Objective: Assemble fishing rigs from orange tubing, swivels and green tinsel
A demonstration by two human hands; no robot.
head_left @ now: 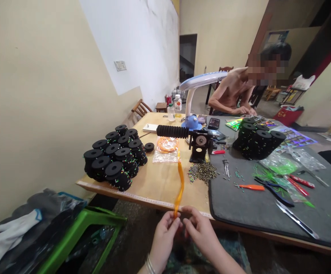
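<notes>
Both hands, left (163, 231) and right (200, 228), pinched on orange line (180, 182) at worktop (159, 182) edge. Light, limp, likely slippery; best gripped near its lower end.

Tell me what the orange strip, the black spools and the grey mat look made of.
Orange strip: thin translucent plastic or rubber, glossy; light shows through.
Black spools: likely foam, matte, soft-edged.
Grey mat: felt-like fabric, dull, with a dark bound edge.

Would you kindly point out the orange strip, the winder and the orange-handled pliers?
orange strip (180, 179): head view, middle of its hanging length.
winder (201, 142): head view, round face of its body.
orange-handled pliers (252, 187): head view, handle.
</notes>
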